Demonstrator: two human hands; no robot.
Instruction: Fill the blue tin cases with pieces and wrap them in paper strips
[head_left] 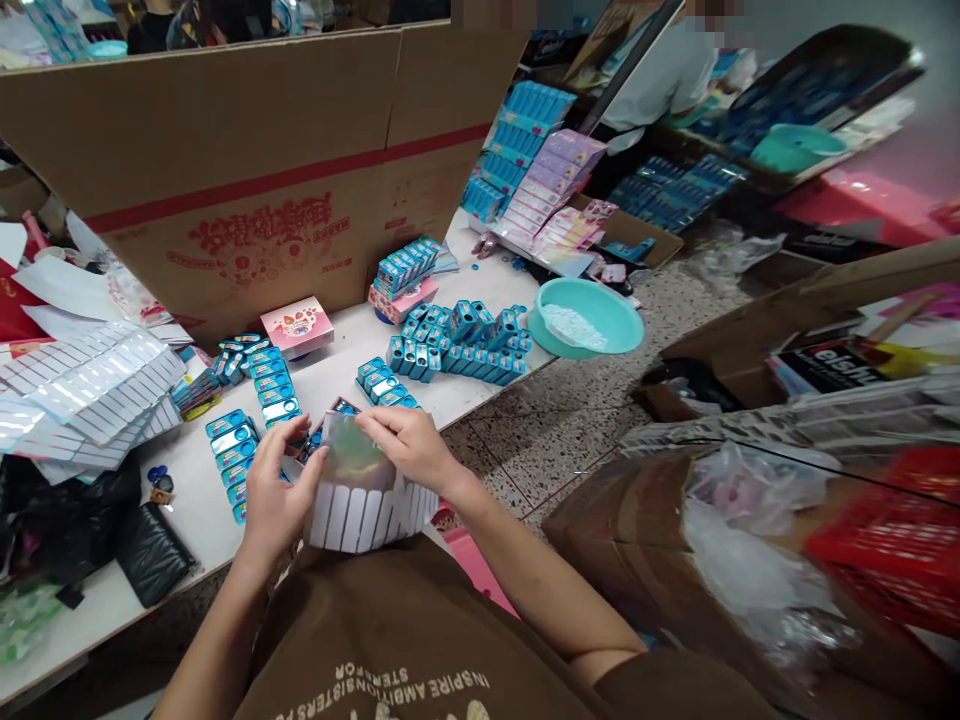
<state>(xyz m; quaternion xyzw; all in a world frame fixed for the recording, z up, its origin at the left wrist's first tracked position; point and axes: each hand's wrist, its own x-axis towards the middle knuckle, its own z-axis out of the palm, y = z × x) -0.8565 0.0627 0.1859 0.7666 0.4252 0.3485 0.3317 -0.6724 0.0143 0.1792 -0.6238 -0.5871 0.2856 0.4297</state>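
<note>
A sheet of white strip labels (352, 515) with a shiny bare upper part lies before my body. My left hand (279, 490) is closed at its left edge, thumb on the sheet and fingers bent behind. Pinched at the sheet's upper right edge are the fingers of my right hand (409, 445). Partly hidden behind the sheet is a small open box (343, 406) with dark blue pieces inside. Just beyond my hands, small blue boxes stand in rows: one row (274, 385), a shorter group (384, 382), and another row (231, 460) to the left.
A large cardboard panel (285, 190) rises behind the white table (341, 345). More blue boxes (465, 340) cluster near a turquoise basin (586, 318) at the right edge. Label sheets (97, 385) and a black pouch (154, 553) lie left. Cartons (622, 540) and a red crate (892, 540) stand right.
</note>
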